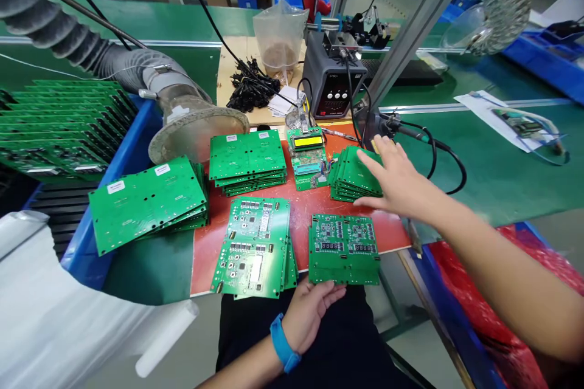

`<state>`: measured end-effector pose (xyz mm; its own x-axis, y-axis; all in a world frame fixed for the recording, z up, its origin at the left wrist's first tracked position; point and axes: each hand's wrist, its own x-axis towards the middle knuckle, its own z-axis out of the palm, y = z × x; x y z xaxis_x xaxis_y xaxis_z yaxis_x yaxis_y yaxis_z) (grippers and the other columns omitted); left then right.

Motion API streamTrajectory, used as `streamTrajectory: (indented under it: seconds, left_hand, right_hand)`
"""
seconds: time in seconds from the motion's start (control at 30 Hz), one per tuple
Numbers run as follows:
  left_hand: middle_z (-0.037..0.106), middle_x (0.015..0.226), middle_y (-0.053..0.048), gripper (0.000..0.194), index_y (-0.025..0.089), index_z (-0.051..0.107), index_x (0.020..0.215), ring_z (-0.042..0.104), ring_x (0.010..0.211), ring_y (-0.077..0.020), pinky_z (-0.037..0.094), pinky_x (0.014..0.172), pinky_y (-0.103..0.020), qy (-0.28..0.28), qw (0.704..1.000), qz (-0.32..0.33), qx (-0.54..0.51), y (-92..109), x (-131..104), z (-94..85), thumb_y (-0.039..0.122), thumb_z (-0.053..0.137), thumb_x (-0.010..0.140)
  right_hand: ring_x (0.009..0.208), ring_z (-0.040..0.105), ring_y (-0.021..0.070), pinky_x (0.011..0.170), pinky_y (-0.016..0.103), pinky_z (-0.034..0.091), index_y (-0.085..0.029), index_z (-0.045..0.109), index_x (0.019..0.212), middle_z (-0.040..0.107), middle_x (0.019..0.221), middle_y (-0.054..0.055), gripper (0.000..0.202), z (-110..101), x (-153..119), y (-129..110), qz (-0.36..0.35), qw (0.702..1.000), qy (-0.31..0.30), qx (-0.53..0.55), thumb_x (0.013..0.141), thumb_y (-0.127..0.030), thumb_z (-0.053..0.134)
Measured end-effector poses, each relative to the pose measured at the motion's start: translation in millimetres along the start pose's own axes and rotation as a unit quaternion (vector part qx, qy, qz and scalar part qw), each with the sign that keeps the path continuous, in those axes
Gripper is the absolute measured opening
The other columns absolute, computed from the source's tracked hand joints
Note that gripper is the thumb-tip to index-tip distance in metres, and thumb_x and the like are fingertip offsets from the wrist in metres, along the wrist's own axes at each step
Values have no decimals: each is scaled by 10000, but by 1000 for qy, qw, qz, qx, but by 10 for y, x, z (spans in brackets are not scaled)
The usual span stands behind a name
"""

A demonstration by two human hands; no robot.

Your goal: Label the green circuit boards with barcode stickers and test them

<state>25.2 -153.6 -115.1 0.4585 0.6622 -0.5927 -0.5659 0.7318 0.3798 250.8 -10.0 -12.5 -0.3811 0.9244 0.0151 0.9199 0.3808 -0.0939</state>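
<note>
five flat board stacks (249,155), left hand (310,311) half-curled at one edge (hold unclear), right hand (391,177), fingers spread wide, beside another

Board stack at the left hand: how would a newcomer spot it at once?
Find the red mat on the green bench, then the edge nearest the person. The board stack is toward that edge's right end, the blue-banded left hand at its front. Unlike the component-side-up stack to its left, it shows two dark digit displays side by side.
</note>
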Motion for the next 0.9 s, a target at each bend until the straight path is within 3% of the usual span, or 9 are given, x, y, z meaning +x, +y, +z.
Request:
streamTrajectory:
  seconds: [0.07, 0.13, 0.27, 0.43, 0.5, 0.57, 0.67, 0.77, 0.9]
  left_hand:
    - [720, 865, -74, 190, 119, 691, 810, 671, 875, -228, 470, 918, -418, 5, 1000, -1, -1, -6, 6, -2, 231, 772, 679]
    - [717, 866, -81, 209, 114, 695, 824, 672, 879, -242, 466, 917, -432, 8, 1000, -3, 0, -5, 10, 0, 242, 775, 679]
    - [715, 842, -80, 240, 113, 695, 839, 672, 882, -253, 468, 905, -431, 13, 1000, -5, 6, 3, 5, 10, 260, 782, 671]
    - [713, 809, -68, 213, 115, 681, 788, 678, 869, -243, 478, 895, -416, 15, 1000, -4, 3, -2, -1, 19, 263, 780, 672]
    - [711, 806, -73, 210, 111, 675, 773, 680, 870, -252, 479, 894, -424, 12, 1000, -4, 0, -2, -4, 22, 261, 779, 669]
    - [712, 811, -73, 205, 115, 673, 768, 680, 880, -260, 475, 901, -434, 9, 1000, -2, -2, 1, -10, 25, 258, 776, 664]
    - [723, 856, -90, 228, 116, 684, 815, 669, 925, -270, 458, 929, -439, 1, 1000, 1, 7, 3, -26, 30, 222, 781, 638]
    - [732, 887, -114, 266, 108, 693, 866, 661, 938, -260, 446, 943, -422, -8, 1000, 0, 29, -7, -32, 37, 163, 772, 618]
    - [733, 883, -111, 268, 117, 690, 888, 666, 898, -249, 448, 934, -420, -25, 999, 8, 45, -31, -26, 60, 139, 743, 627]
  right_hand:
    - [1289, 396, 319, 1040, 538, 341, -174, 427, 1348, 449, 1373, 169, 597, 103, -238, -254, -63, 998, -3, 25, 832, -434, 576]
    - [1269, 424, 317, 1009, 514, 390, -177, 505, 1277, 484, 1346, 170, 571, 238, -456, -475, -133, 987, -69, 59, 782, -429, 640]
    - [1255, 438, 352, 969, 521, 426, -124, 546, 1226, 473, 1347, 228, 606, 380, -605, -610, -136, 980, -119, 85, 683, -331, 718]
    - [1056, 626, 244, 885, 429, 510, -147, 534, 1257, 637, 1205, 130, 419, -42, -553, -462, -130, 985, -76, 88, 859, -129, 405]
    - [960, 664, 218, 807, 388, 538, -198, 527, 1274, 674, 1152, 82, 418, -218, -516, -426, -101, 987, -65, 103, 901, -140, 347]
    - [954, 665, 204, 797, 359, 539, -252, 522, 1286, 676, 1153, 45, 390, -263, -444, -404, -88, 979, -103, 155, 931, -219, 364]
    - [1038, 631, 192, 869, 342, 517, -292, 516, 1295, 661, 1176, 19, 380, -81, -301, -378, -90, 947, -186, 244, 937, -275, 390]
    - [1094, 584, 222, 922, 409, 478, -271, 505, 1312, 637, 1177, 71, 402, 201, -265, -389, -86, 953, -175, 231, 917, -310, 437]
    - [1248, 413, 340, 1008, 545, 354, -207, 331, 1428, 447, 1350, 172, 879, 438, -507, -550, -112, 976, -122, 144, 673, -447, 712]
